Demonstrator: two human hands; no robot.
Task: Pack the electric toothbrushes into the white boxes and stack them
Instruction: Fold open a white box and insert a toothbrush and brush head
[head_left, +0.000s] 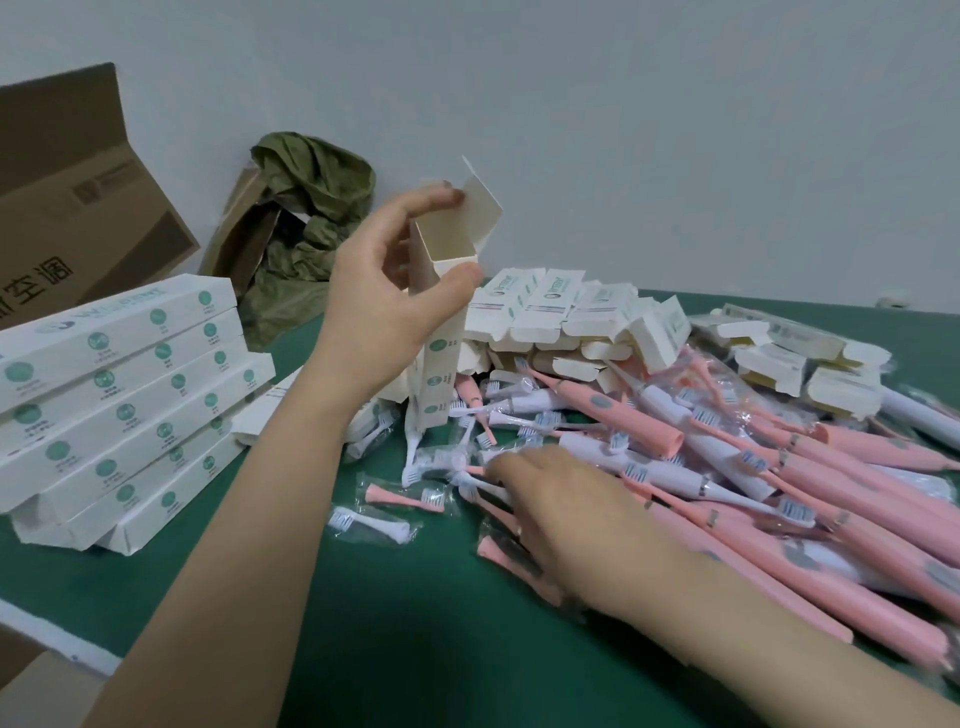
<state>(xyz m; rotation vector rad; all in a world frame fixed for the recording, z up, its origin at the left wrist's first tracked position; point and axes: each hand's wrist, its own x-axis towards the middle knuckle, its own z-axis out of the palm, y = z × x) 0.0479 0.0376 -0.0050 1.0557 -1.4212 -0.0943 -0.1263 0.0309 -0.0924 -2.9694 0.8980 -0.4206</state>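
Between the left hand's (384, 306) thumb and curled fingers stands a white box (439, 374), upright, its top end open. The thumb presses the box wall just below the mouth, and the forefinger tip touches a raised flap above it. The box's lower end dips into the wrapped brush heads (405, 493) beneath the hand.

The right hand (566, 514) lies palm down, its fingers stretched forward among those heads. Its tips are hidden, so whether they have hold of anything cannot be told. Just right of its fingers lie the pink and white toothbrushes (779, 493), and beyond them the empty boxes (561, 312). Left of the left hand's fingers, closed boxes form a stack (119, 395) on the green table (363, 649).
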